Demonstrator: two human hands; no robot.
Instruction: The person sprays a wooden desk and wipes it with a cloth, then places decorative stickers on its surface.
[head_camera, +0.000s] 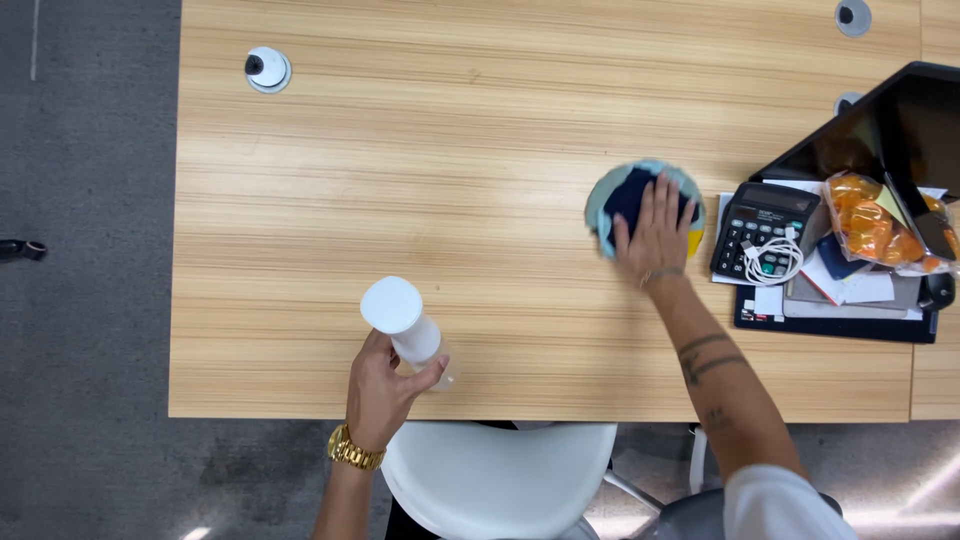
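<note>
My left hand (383, 390) grips a white bottle with a round white cap (402, 320), standing near the front edge of the wooden table (420, 180). My right hand (655, 232) lies flat, fingers spread, pressing a round light-blue and dark-blue cloth (622, 196) onto the table at the right. A gold watch (353, 450) is on my left wrist.
Right of the cloth lie a black calculator (760, 228), a white cable (770, 262), papers on a dark pad (840, 325), a bag of orange snacks (872, 228) and a dark screen (900, 130). A white round device (267, 69) sits far left. A white chair (495, 480) is below.
</note>
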